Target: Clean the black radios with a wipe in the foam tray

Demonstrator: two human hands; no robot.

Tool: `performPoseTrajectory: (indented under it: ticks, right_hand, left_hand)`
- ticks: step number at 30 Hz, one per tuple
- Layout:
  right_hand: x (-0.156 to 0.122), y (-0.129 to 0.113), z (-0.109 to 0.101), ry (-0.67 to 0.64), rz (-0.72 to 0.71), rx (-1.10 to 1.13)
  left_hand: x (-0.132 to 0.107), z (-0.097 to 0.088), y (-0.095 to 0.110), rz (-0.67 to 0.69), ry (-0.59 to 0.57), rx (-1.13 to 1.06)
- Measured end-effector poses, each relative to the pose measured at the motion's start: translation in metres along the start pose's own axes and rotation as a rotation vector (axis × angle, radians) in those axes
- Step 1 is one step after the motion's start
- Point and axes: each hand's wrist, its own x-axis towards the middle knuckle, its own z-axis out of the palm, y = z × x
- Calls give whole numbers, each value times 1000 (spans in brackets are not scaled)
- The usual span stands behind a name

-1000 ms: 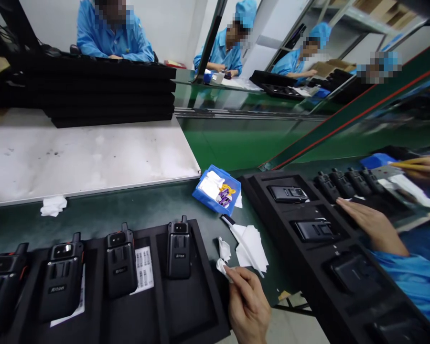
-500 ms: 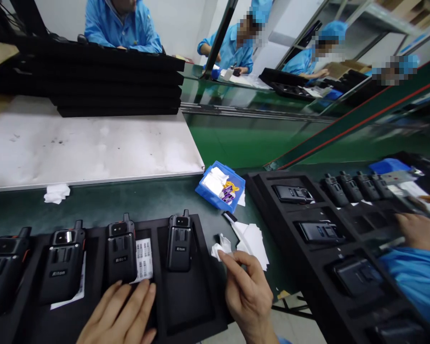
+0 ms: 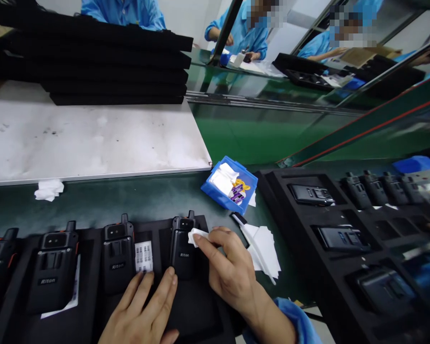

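My right hand (image 3: 232, 267) pinches a folded white wipe (image 3: 196, 236) against the upper right side of a black two-way radio (image 3: 183, 255) marked "Riton". That radio stands in the rightmost compartment of a black foam tray (image 3: 197, 306). My left hand (image 3: 143, 306) lies with fingers stretched out, fingertips near the lower left of this radio; whether they touch it I cannot tell. To its left, another radio (image 3: 118, 260) sits beside a white barcode label sheet (image 3: 144, 256). Two more radios, one of them a radio (image 3: 53, 272) with paper behind it, fill the left compartments.
A blue box (image 3: 215, 191) holds white wipes and purple-printed packets. White sheets (image 3: 267, 248) lie beside it, a crumpled wipe (image 3: 49, 189) further left. Another foam tray (image 3: 290, 239) with radios stands right, near a co-worker's blurred hand. Black trays (image 3: 122, 71) are stacked behind.
My right hand has moved left and up, bringing the white wipe from beside the tray onto the rightmost radio. My left hand has shifted right towards that radio. The view has shifted slightly.
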Motion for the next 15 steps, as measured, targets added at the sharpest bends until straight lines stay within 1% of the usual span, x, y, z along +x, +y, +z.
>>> performPoseTrajectory:
  ticks: [4,6,8,10,12,13,15]
  right_hand:
    - [-7,4,0,10,35,25]
    - [-15,3,-3,23,106,45]
    - [-23,-4,-7,39,190,82]
    - [-30,-15,-11,39,245,142]
    - [-34,-29,-12,16,263,226]
    - [-35,-36,-11,-2,262,277]
    - [-35,-50,-9,-22,243,374]
  left_hand:
    - [-1,1,-5,26,-22,20]
    - [-3,1,-7,35,-3,3]
    - [-7,1,-7,-7,43,-79]
    - [-10,0,-7,-96,76,-229]
    - [-11,-2,-5,-234,97,-434]
    - [-11,-4,-4,-312,90,-554]
    - [-6,-7,-1,-492,38,-816]
